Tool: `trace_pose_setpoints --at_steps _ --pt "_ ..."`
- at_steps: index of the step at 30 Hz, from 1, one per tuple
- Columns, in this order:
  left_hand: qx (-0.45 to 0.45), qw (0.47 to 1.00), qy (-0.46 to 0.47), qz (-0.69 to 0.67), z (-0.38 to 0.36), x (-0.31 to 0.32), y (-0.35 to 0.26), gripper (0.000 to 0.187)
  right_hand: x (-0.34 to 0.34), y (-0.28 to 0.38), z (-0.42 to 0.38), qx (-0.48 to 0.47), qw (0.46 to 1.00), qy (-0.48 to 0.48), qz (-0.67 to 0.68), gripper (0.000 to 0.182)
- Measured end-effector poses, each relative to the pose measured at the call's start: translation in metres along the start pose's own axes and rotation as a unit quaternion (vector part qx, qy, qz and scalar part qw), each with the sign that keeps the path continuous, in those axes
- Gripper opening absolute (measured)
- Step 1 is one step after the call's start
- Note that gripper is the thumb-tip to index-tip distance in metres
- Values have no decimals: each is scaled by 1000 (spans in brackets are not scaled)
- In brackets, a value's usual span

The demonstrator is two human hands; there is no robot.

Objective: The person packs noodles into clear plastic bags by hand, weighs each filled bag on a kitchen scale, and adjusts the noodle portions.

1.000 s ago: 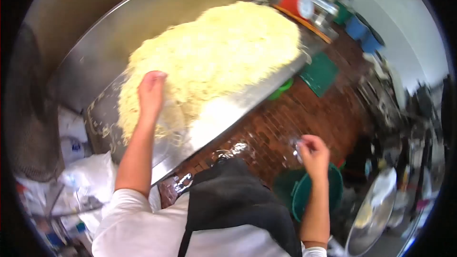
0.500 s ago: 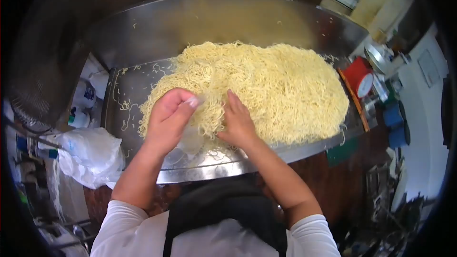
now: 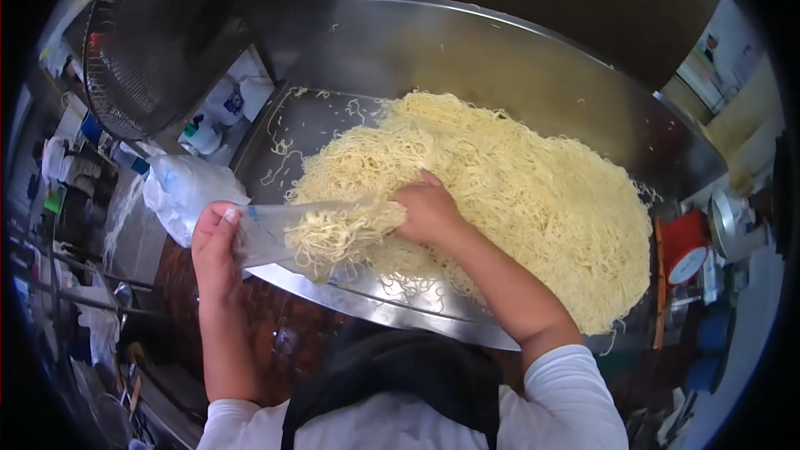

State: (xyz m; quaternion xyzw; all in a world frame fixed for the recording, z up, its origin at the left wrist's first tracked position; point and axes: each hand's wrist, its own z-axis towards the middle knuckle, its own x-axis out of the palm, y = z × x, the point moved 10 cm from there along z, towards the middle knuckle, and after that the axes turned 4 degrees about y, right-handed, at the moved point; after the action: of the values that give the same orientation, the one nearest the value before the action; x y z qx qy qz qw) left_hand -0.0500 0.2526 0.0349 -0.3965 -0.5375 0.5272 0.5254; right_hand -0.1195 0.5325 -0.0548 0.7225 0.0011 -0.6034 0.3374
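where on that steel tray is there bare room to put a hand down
Bare steel shows on the tray behind the noodle pile, and at its far left corner, with only stray strands. The near rim strip under the bag is narrow. The middle and right are crowded with noodles.
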Motion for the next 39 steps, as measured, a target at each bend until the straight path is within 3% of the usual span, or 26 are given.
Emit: trace_pose_setpoints --at_steps 1,3,4,6,10,13,17,20,21,22,23,24,25,26,27,29,31,33,35,39 --pt "-11 999 -45 -17 -2 -29 22 9 -6 0 -8 -35 998 -48 -1 27" --pt "-26 993 -109 -25 -5 -54 54 8 -11 12 -14 0 997 -24 79 27" --pt "-41 997 -62 -17 -8 -53 63 17 -16 19 -17 20 992 -13 122 27" --pt "-77 996 4 42 -12 -37 74 35 -30 58 -13 -49 991 -29 122 28" --pt "32 963 243 111 -19 89 48 63 -55 145 1 -168 960 -52 216 26" --pt "14 967 235 -99 -12 96 84 72 -84 184 -3 -245 937 -86 236 26" --pt "-54 964 213 -148 -1 113 67 73 -102 179 8 -296 923 -131 210 31" --pt "42 980 197 -4 0 106 32 65 -101 144 20 -243 939 -62 237 41" --pt "47 979 185 -64 3 104 19 55 -88 125 19 -189 936 40 295 57" --pt "20 970 164 -180 7 91 24 49 -81 104 12 -162 929 51 330 61" --pt "37 972 155 -171 9 78 21 49 -65 81 5 -136 919 63 364 64" --pt "98 947 197 -232 7 82 -8 52 -47 61 -2 -112 908 75 397 67" --pt "139 956 178 -189 13 56 -10 52 -27 43 -6 -94 917 94 375 69" --pt "132 964 137 -185 25 35 -11 71 -5 27 -11 -77 925 113 355 71" --pt "156 960 132 -191 30 25 -31 68 12 19 -17 -60 931 131 336 72" --pt "109 939 136 -298 41 25 -69 63 7 -2 -29 22 962 22 270 64" --pt "137 872 341 -324 45 50 -120 55 -4 -15 -33 71 970 -49 225 56" --pt "159 886 318 -299 59 50 -151 50 -19 -28 -35 90 970 -84 209 47" --pt "180 872 351 -290 63 64 -185 45 -28 -48 -37 72 972 -150 165 38" --pt "211 881 319 -278 82 66 -229 37 -45 -124 -69 170 931 -248 207 33"
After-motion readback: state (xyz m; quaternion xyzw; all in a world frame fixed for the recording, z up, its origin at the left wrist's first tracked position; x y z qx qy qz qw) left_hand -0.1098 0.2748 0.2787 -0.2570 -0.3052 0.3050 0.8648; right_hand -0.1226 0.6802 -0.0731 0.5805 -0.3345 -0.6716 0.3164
